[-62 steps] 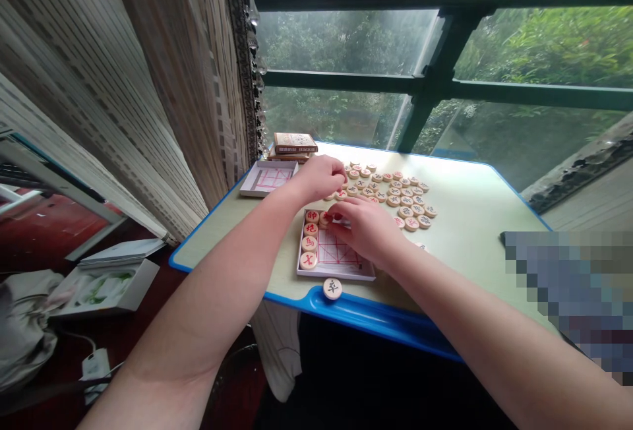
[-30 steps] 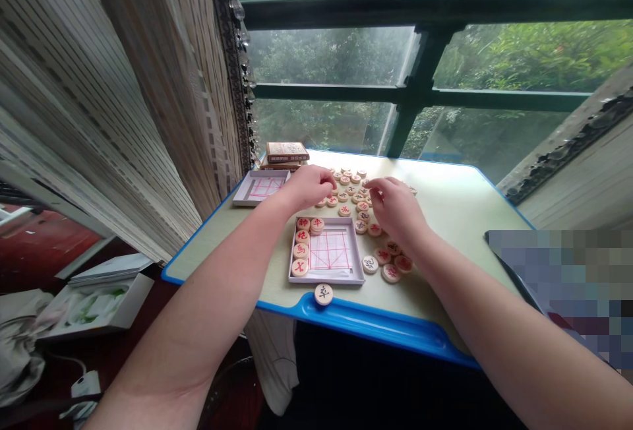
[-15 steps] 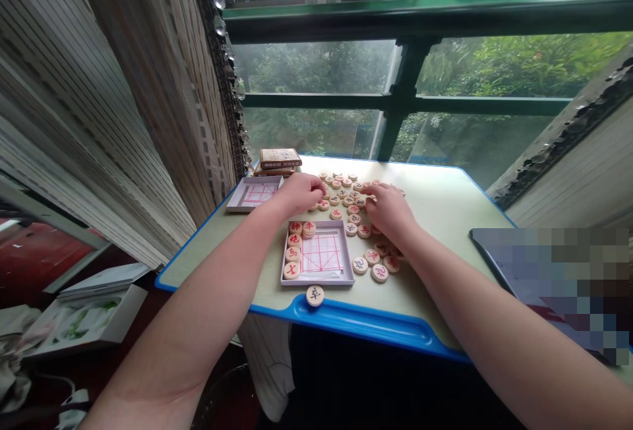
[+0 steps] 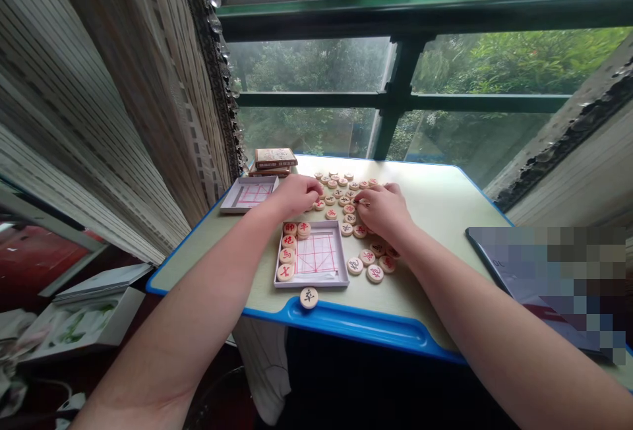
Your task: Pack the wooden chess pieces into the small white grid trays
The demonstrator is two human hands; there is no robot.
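A shallow grey box tray (image 4: pixel 339 262) with a red grid lies near the table's front edge, and several round wooden chess discs (image 4: pixel 290 243) sit along its left and top sides. Behind it, many loose discs (image 4: pixel 341 196) are scattered on the pale table (image 4: pixel 445 206). My left hand (image 4: pixel 295 193) rests curled on the left side of the scatter, fingers closed over discs. My right hand (image 4: pixel 383 209) lies on the right side of the scatter, its fingertips pinched on a disc. One black-marked disc (image 4: pixel 309 297) lies alone at the blue front rim.
A second grid tray (image 4: pixel 250 193) lies at the table's back left, with a small stack of patterned boxes (image 4: pixel 275 159) behind it. A curtain hangs at the left and a green-framed window stands behind. A blurred dark object (image 4: pixel 554 285) lies at the right.
My right hand left the tray, went to the loose discs and now pinches one. The left hand stayed on the scatter. The view tilted up and shifted.
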